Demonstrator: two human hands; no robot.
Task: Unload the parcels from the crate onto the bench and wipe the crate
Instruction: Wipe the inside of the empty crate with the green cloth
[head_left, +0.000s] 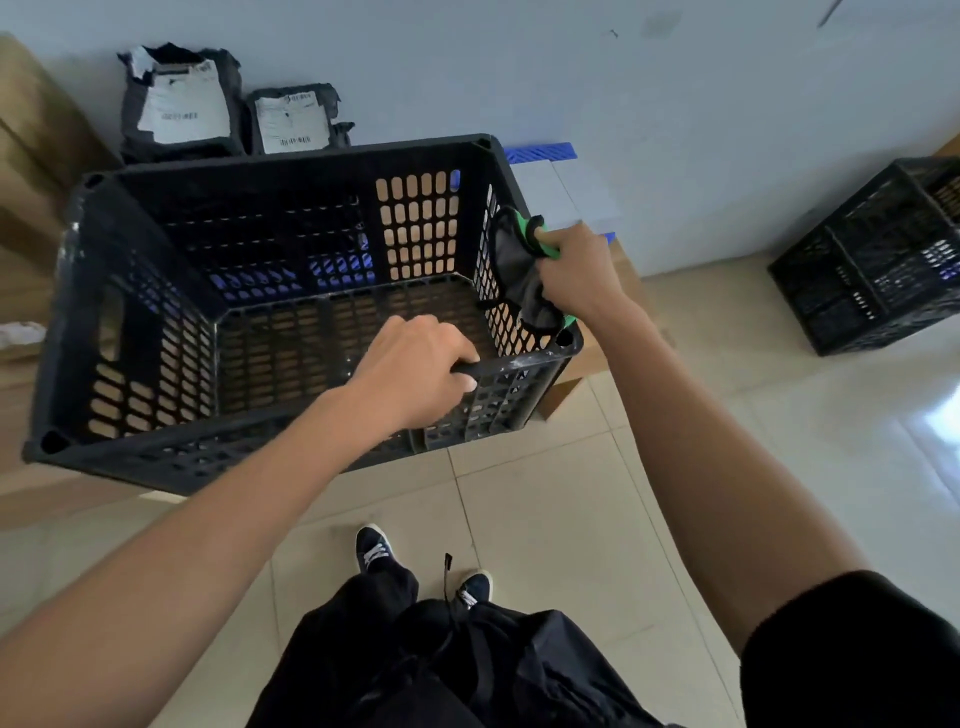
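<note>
A person's right hand (576, 270) clutches a dark grey cloth with green trim (522, 275), fingers curled round it, and presses it against the inside of the right-hand wall of a black perforated plastic crate (130, 332), just under the rim. The left hand (415, 374) grips the crate's near rim close to the right corner, fingers hooked over the edge and thumb on the outside, apparently to steady it.

The crate stands on what appears to be a brown cardboard tabletop (36, 488) and holds no parcels: its slotted floor shows bare from wall to wall. 2 dark grey poly-mailer parcels (182, 109) (293, 122), each with a white shipping label, lie side by side on the surface just beyond the crate's far wall, by the pale wall of the room.

By this evidence the unloading looks complete and the wiping is under way. The cloth sits on 1 side wall only; nothing in view shows whether the other 3 walls, the floor or the rim have been wiped.

A second black crate (872, 260) sits on the tiled floor (571, 519) well apart to the right, and a blue-edged tray (545, 153) lies just behind the first crate's far right corner.
</note>
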